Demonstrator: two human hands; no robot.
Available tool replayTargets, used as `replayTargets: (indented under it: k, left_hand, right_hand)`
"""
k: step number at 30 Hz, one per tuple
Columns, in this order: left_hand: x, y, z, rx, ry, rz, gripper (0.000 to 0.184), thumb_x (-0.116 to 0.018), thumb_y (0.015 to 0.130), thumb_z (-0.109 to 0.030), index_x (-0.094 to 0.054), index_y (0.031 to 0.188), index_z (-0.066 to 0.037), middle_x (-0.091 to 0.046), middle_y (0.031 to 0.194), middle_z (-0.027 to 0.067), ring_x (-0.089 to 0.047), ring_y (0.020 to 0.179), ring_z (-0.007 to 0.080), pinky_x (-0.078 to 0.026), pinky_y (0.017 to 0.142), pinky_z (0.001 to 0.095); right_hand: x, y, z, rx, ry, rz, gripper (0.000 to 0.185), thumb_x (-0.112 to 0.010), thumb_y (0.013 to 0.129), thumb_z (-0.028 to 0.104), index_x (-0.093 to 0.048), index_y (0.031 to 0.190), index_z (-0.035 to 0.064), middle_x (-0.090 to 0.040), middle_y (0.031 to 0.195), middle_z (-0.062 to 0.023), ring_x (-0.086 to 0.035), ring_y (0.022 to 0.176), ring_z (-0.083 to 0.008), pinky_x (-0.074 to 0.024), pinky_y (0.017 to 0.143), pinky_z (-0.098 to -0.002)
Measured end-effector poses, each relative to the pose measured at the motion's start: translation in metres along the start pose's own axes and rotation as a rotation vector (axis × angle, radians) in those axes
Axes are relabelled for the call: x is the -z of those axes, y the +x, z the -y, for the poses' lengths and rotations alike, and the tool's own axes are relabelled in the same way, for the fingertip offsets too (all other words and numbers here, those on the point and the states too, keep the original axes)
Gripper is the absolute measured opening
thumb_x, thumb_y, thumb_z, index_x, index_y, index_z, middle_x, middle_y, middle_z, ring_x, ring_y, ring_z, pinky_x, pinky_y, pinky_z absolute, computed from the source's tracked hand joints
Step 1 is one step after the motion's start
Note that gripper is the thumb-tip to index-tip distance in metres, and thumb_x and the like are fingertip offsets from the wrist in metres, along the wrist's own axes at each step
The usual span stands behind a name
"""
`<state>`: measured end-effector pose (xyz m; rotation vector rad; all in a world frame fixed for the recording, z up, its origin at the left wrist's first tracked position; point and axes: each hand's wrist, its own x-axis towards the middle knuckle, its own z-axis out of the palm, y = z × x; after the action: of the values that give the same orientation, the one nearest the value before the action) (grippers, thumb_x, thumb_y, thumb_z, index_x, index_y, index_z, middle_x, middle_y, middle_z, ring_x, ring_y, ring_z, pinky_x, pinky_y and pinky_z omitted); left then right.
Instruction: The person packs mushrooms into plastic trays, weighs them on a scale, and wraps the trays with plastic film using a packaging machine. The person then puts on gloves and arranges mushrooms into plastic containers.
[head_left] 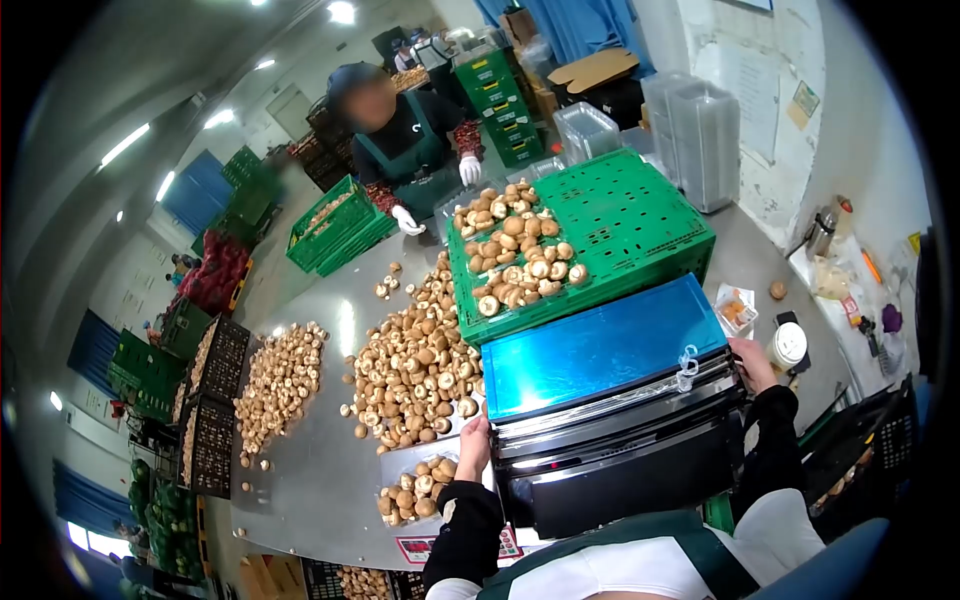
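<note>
A cling film wrapping machine (620, 480) with a shiny blue top plate (600, 345) is in front of me, its black front facing my body. My left hand (473, 448) is closed at its left edge, thumb up. At the right edge my right hand (752, 365) is closed the same way. Clear film (600, 402) runs across between the two hands, and a crumpled strand of film (687, 368) lies near the right end. Whether my fingers also pinch the film is too small to tell. Left of the machine, a tray of mushrooms (415, 490) rests on a scale (415, 548).
Behind the machine, an upturned green crate (630, 215) bears several mushroom packs (515, 235). Loose mushrooms (425, 360) are heaped on the steel table (330, 480). A co-worker in white gloves (408, 220) stands across. A white-lidded cup (788, 345) is at right, near stacked clear trays (695, 140).
</note>
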<state>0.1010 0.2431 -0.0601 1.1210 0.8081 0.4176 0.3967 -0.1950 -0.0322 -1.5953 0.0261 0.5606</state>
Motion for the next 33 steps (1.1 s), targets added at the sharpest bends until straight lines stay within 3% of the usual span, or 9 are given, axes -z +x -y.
replayTargets:
  k: [5, 9, 16, 20, 22, 24, 26, 27, 33]
  left_hand:
    - [0.015, 0.008, 0.015, -0.251, 0.341, -0.067, 0.026, -0.048, 0.088, -0.009, -0.056, 0.108, 0.005, -0.057, 0.102, 0.0104, -0.053, 0.095, 0.0175, -0.04, 0.084, 0.0277]
    - [-0.003, -0.015, -0.024, -0.194, 0.138, -0.083, 0.026, -0.047, 0.086, -0.003, -0.055, 0.111, 0.002, -0.057, 0.1, 0.0042, -0.053, 0.09, 0.0128, -0.042, 0.079, 0.0256]
    - [-0.019, 0.004, -0.074, -0.308, -0.135, 0.231, 0.03, -0.045, 0.085, 0.001, -0.047, 0.115, 0.003, -0.055, 0.102, 0.0032, -0.052, 0.084, 0.0081, -0.042, 0.071, 0.0207]
    - [-0.045, 0.004, -0.094, -0.325, -0.085, 0.064, 0.036, -0.045, 0.084, 0.002, -0.044, 0.12, 0.002, -0.054, 0.11, 0.0043, -0.049, 0.078, 0.0054, -0.039, 0.066, 0.0172]
    - [-0.04, 0.006, -0.091, -0.344, -0.05, 0.127, 0.039, -0.046, 0.084, 0.002, -0.042, 0.123, 0.0, -0.052, 0.115, 0.0043, -0.048, 0.077, 0.0044, -0.041, 0.065, 0.0179]
    - [-0.044, 0.003, -0.089, -0.312, -0.082, 0.073, 0.041, -0.046, 0.084, 0.002, -0.041, 0.125, -0.001, -0.05, 0.117, 0.003, -0.048, 0.077, 0.0043, -0.04, 0.064, 0.0179]
    - [-0.052, -0.005, -0.093, -0.246, -0.135, 0.043, 0.044, -0.047, 0.085, 0.0, -0.038, 0.128, -0.005, -0.049, 0.116, -0.0006, -0.048, 0.083, 0.0046, -0.039, 0.067, 0.0186]
    - [-0.052, -0.005, -0.092, -0.232, -0.139, 0.052, 0.045, -0.046, 0.085, 0.0, -0.037, 0.129, -0.006, -0.049, 0.115, -0.0013, -0.048, 0.086, 0.0049, -0.038, 0.069, 0.0189]
    - [-0.057, -0.006, -0.089, -0.175, -0.209, 0.063, 0.048, -0.048, 0.086, -0.006, -0.034, 0.132, -0.017, -0.05, 0.112, -0.0025, -0.05, 0.087, 0.0074, -0.039, 0.075, 0.0264]
  right_hand:
    - [-0.002, 0.024, -0.032, 0.197, 0.023, -0.138, 0.021, -0.052, 0.082, 0.01, -0.061, 0.099, -0.0012, -0.057, 0.078, 0.0024, -0.048, 0.068, -0.0047, -0.0373, 0.06, -0.018]
    - [-0.004, 0.026, -0.024, 0.237, 0.165, -0.168, 0.017, -0.051, 0.081, 0.001, -0.06, 0.096, 0.0005, -0.056, 0.08, 0.0026, -0.049, 0.072, -0.0052, -0.0375, 0.064, -0.0182]
    - [-0.04, 0.02, 0.041, 0.452, 0.248, -0.114, 0.027, -0.049, 0.081, 0.002, -0.052, 0.108, 0.0007, -0.055, 0.097, -0.0008, -0.048, 0.075, -0.0048, -0.0392, 0.068, -0.0187]
    - [-0.087, 0.027, 0.032, 0.703, 0.178, -0.208, 0.038, -0.056, 0.078, 0.005, -0.046, 0.115, 0.0005, -0.052, 0.101, -0.0042, -0.048, 0.077, -0.0045, -0.0405, 0.07, -0.0196]
    - [-0.112, 0.016, 0.022, 0.537, -0.025, -0.146, 0.044, -0.064, 0.073, 0.009, -0.047, 0.113, 0.0006, -0.053, 0.099, -0.0094, -0.052, 0.083, -0.011, -0.0428, 0.072, -0.0239]
    - [-0.13, -0.014, 0.031, 0.585, -0.652, 0.041, 0.049, -0.065, 0.073, 0.024, -0.048, 0.114, 0.0018, -0.053, 0.104, -0.016, -0.055, 0.091, -0.0225, -0.0428, 0.079, -0.0319]
    - [-0.138, -0.033, 0.056, 0.367, -1.181, 0.324, 0.054, -0.059, 0.076, 0.038, -0.049, 0.116, 0.0037, -0.052, 0.109, -0.0191, -0.053, 0.098, -0.0316, -0.0388, 0.086, -0.0401]
    - [-0.142, -0.03, 0.054, 0.226, -1.297, 0.33, 0.061, -0.048, 0.079, 0.051, -0.048, 0.12, 0.0054, -0.052, 0.112, -0.0173, -0.05, 0.104, -0.0323, -0.035, 0.089, -0.0446]
    - [-0.151, -0.013, 0.05, 0.07, -1.428, 0.532, 0.069, -0.038, 0.081, 0.06, -0.043, 0.126, 0.0067, -0.05, 0.12, -0.0162, -0.047, 0.111, -0.0319, -0.0353, 0.092, -0.0427]
